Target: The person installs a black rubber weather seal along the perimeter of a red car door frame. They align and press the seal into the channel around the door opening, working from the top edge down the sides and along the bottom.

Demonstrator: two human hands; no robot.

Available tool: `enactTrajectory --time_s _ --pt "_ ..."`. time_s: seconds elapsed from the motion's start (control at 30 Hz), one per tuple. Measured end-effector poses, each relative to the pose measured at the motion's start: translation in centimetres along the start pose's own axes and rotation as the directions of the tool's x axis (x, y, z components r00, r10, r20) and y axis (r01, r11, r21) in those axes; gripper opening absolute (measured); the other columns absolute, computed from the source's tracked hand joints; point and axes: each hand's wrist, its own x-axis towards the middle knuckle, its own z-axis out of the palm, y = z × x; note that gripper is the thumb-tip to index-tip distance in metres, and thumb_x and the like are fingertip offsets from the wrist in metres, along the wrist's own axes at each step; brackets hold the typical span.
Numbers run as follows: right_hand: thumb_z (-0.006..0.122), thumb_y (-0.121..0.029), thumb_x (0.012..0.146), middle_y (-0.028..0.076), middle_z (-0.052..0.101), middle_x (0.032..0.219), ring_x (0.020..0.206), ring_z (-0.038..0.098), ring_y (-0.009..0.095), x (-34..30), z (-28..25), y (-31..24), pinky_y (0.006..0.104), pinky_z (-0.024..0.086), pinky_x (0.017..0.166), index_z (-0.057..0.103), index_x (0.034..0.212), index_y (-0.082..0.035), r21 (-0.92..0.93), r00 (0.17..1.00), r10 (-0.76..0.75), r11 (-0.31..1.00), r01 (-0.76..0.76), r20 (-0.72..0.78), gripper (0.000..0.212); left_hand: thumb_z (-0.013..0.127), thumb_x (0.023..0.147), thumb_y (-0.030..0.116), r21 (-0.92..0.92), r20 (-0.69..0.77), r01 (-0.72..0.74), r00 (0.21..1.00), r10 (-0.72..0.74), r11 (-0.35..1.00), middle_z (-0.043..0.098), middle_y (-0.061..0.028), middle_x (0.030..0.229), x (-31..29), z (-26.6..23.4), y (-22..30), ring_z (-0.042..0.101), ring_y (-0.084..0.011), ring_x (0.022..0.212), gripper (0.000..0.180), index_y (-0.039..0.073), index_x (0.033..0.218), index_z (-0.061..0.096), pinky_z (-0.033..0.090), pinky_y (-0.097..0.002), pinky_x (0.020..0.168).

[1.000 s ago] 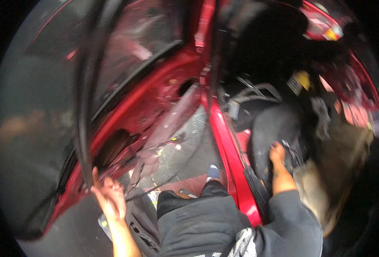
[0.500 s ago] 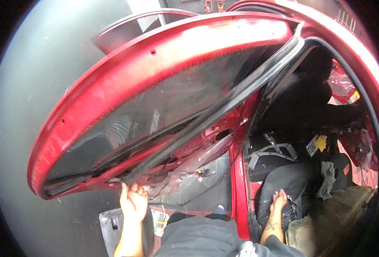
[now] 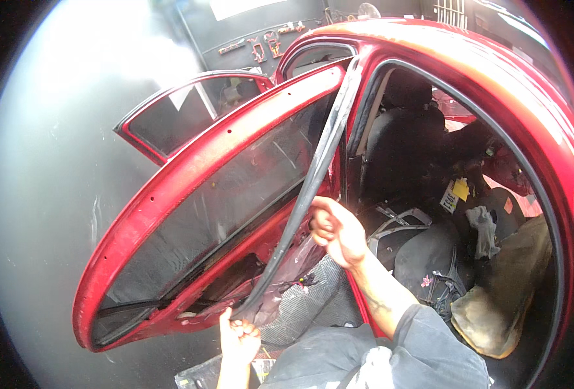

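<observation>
A long black rubber door seal (image 3: 304, 199) runs slantwise, hanging loose from the top rear corner of the open red car door (image 3: 199, 159). Its lower end meets my left hand (image 3: 240, 338), whose fingers are closed around it near the door's lower edge. Higher up, my right hand (image 3: 340, 235) has curled fingers against the seal's middle; the thumb side touches the strip. The door's inner trim is off, so wires and torn clear plastic film (image 3: 287, 259) show on its inside.
To the right, the car's door opening (image 3: 468, 107) shows a dark seat (image 3: 423, 259), a grey glove (image 3: 483, 231), a stained tan sheet (image 3: 504, 295) and loose trim. Another open door (image 3: 190, 107) stands behind. A dark panel (image 3: 199, 375) lies near my left forearm.
My view has shifted, showing more of the car. My right hand has risen from beside the seat to the seal's middle. The left stays at its lower end, and the seal now hangs steeper.
</observation>
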Motion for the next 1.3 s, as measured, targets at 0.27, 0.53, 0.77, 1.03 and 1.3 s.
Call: enactTrajectory --time_s 0.27,0.53,0.77,1.03,1.3 --pt "0.074 -0.031 0.102 -0.005 0.054 0.081 0.062 0.046 0.004 1.4 9.0 1.9 0.0205 0.036 0.053 0.063 0.105 -0.006 -0.149 0.99 0.075 0.987 -0.057 0.118 0.027 0.059 0.106 0.05 0.67 0.295 0.167 0.835 -0.465 0.724 0.071 -0.0102 0.065 -3.9 -0.8 2.7 0.069 -0.0266 0.058 0.058 0.002 0.077 0.073 0.055 -0.0391 0.06" --pt "0.079 -0.023 0.097 -0.008 0.055 0.072 0.062 0.043 0.002 0.7 12.2 0.1 0.0261 0.037 0.055 0.068 0.095 -0.006 -0.77 0.95 -0.312 0.613 0.174 -0.033 0.02 0.067 0.1 0.008 0.348 0.901 -0.937 0.328 0.286 -0.023 0.069 -0.0064 0.088 -9.4 20.5 7.0 0.062 -0.0118 0.078 0.012 -0.002 0.094 0.071 0.05 -0.0275 0.074" --pt "0.082 -0.027 0.089 0.016 0.066 0.068 0.058 0.067 0.031 1.1 10.9 0.8 0.0425 0.051 0.057 0.064 0.094 -0.002 -0.918 0.838 -0.531 0.257 0.303 0.128 0.032 0.072 0.1 0.016 0.313 0.948 -0.915 0.317 0.027 -0.253 0.071 -0.0059 0.109 -6.1 34.4 4.3 0.068 -0.0135 0.097 0.053 0.002 0.148 0.055 0.055 -0.0308 0.088" --pt "0.083 -0.032 0.09 0.003 0.047 0.061 0.055 0.051 0.017 -1.0 9.1 -4.7 0.0359 0.042 0.055 0.065 0.111 -0.003 -0.895 0.908 -0.387 0.328 0.301 0.164 0.04 0.054 0.109 0.02 0.451 0.834 -0.64 0.55 -0.039 0.622 0.05 -0.0003 0.082 -7.7 39.1 3.8 0.046 -0.0096 0.058 0.012 0.009 0.108 0.053 0.038 -0.0253 0.05" --pt "0.062 0.001 0.094 -0.002 0.055 0.093 0.078 0.051 0.005 0.9 2.1 -6.2 0.0227 0.045 0.069 0.065 0.121 -0.004 -0.561 0.916 -0.37 0.797 0.226 -0.156 0.028 0.051 0.111 0.021 0.496 0.8 -0.688 0.599 0.03 0.529 0.047 0.0007 0.072 -10.2 42.0 6.7 0.047 -0.012 0.052 0.02 0.012 0.093 0.047 0.039 -0.0281 0.046"
